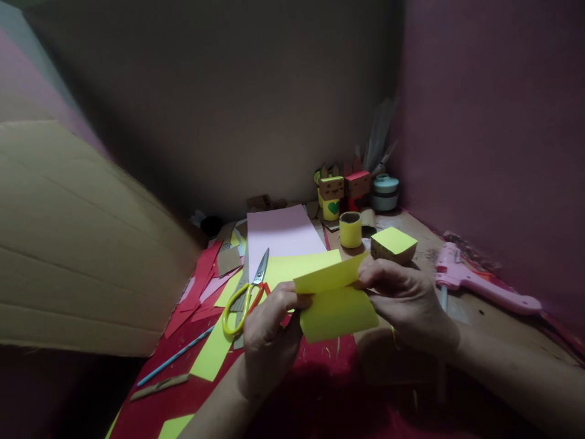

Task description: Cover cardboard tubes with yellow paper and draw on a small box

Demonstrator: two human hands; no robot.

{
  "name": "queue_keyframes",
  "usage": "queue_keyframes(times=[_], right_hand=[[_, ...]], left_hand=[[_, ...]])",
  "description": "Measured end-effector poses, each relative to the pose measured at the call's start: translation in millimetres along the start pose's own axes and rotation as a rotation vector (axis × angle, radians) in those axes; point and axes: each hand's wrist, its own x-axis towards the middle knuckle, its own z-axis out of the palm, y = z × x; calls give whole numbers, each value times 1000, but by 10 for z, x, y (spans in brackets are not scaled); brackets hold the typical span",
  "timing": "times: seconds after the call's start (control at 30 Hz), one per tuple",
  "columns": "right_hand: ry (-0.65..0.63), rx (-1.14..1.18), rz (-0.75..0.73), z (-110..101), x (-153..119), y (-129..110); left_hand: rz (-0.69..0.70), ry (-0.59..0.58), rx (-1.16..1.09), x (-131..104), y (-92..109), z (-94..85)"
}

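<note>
Between my two hands is a piece of yellow paper (338, 314), bent along its length so that a narrow flap stands up at the top. My left hand (274, 332) pinches its left end, thumb on the crease. At the right end, my right hand (404, 299) grips the same paper between thumb and fingers. Scissors (250, 296) with yellow and orange handles lie just beyond my left hand, blades pointing away. Behind the held piece lies a larger yellow sheet (292, 265), partly over a pink sheet (286, 228).
A yellow-wrapped tube (350, 231) and a yellow-topped cardboard box (393, 242) stand behind my right hand. At right lies a pink glue gun (484, 283). Two animal-faced paper figures (331, 198) stand at the back. Red scraps (194, 292) and a blue pencil (176, 355) lie left, beside a cardboard panel (82, 244).
</note>
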Motion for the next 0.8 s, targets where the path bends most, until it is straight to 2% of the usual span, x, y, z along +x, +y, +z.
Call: queue_keyframes(times=[0.2, 0.33, 0.53, 0.7, 0.8], right_hand=[[40, 56, 70, 52, 31, -80], [51, 166, 165, 65, 20, -72], [-23, 205, 251, 50, 48, -92], [-141, 179, 390, -3, 114, -106], [-177, 177, 421, -34, 138, -94]], left_hand=[[28, 18, 88, 3, 20, 3], [-20, -8, 30, 1, 23, 5], [-56, -6, -20, -23, 25, 17], [-197, 13, -101, -27, 28, 32], [-249, 21, -133, -21, 28, 43]])
